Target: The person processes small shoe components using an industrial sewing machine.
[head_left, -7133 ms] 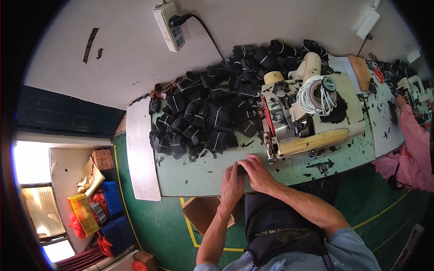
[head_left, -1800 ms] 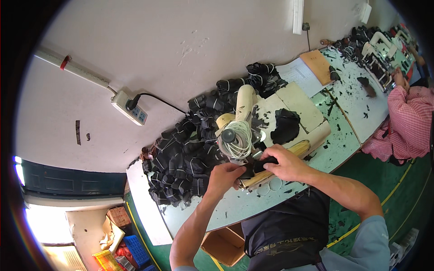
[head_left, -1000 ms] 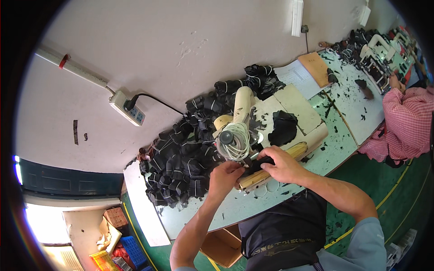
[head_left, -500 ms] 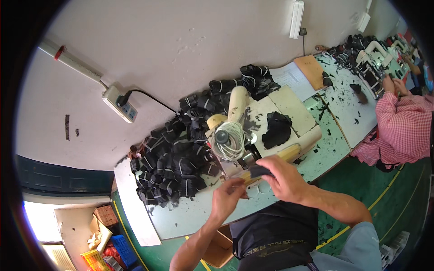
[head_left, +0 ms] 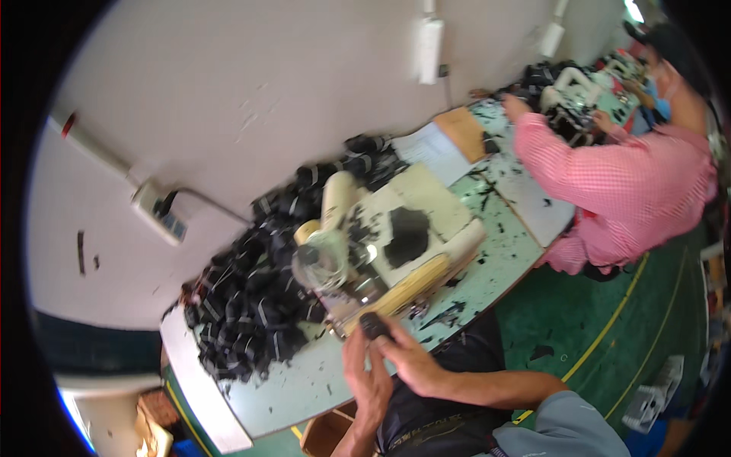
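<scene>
A small, dark, rolled or folded black fabric piece (head_left: 375,325) stands up between my hands, just in front of the machine's near edge. My right hand (head_left: 415,364) is closed on it from the right, thumb and fingers against its lower end. My left hand (head_left: 365,377) meets it from the left, its fingers long and close together against the piece; blur softens their tips. Beyond them is a cream-coloured machine (head_left: 464,221) with a rounded arm, coiled pale cord and a yellowish front bar (head_left: 415,283). A flat black piece (head_left: 407,238) lies on its top.
Many tied black bundles (head_left: 251,305) are heaped left of and behind the machine. Papers (head_left: 434,152) and a brown board (head_left: 460,134) lie at the back, near dark scraps. To the right, a person in a pink checked top (head_left: 609,171) works at another machine (head_left: 571,99).
The view has swung right. My hands have come closer together, and the black piece is now upright. The co-worker has stretched an arm toward the back of the table.
</scene>
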The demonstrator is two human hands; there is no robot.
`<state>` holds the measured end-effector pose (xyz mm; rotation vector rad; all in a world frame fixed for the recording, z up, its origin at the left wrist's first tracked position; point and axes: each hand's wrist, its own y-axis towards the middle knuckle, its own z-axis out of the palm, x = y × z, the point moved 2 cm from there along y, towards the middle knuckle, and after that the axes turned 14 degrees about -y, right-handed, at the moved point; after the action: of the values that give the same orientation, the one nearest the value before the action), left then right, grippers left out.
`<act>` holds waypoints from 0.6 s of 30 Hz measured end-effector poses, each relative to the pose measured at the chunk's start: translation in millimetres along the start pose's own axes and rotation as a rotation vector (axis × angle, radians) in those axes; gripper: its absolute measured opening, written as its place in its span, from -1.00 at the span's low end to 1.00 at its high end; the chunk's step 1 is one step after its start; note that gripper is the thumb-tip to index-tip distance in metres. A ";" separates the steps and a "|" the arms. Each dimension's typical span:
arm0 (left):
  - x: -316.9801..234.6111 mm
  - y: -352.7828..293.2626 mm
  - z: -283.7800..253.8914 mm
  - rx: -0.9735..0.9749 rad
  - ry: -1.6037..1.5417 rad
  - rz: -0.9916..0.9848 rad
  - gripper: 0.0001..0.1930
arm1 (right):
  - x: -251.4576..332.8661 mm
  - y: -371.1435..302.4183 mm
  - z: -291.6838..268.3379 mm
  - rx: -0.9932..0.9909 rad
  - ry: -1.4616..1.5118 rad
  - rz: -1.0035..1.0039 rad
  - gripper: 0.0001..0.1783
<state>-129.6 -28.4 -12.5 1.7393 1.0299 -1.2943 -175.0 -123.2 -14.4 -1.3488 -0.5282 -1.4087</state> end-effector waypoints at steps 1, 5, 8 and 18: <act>-9.0 0.8 -1.9 -0.011 0.122 0.105 -0.60 | -7.7 0.9 5.4 0.008 0.094 0.085 -0.48; -21.8 -8.3 -5.5 0.062 0.326 0.248 -0.51 | -2.6 1.4 20.9 0.130 0.419 0.249 -0.51; -18.4 -1.9 -7.0 0.070 0.297 0.184 -0.51 | -11.1 3.0 21.6 0.192 0.478 0.425 -0.50; 3.1 85.0 -85.2 0.474 -0.148 -0.473 -0.73 | 31.0 44.7 -42.0 0.325 -0.890 -0.174 -0.68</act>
<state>-18.9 12.6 11.6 1.7500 1.1562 -2.0712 -147.5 -186.2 -12.6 -1.6387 -1.4152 -0.7315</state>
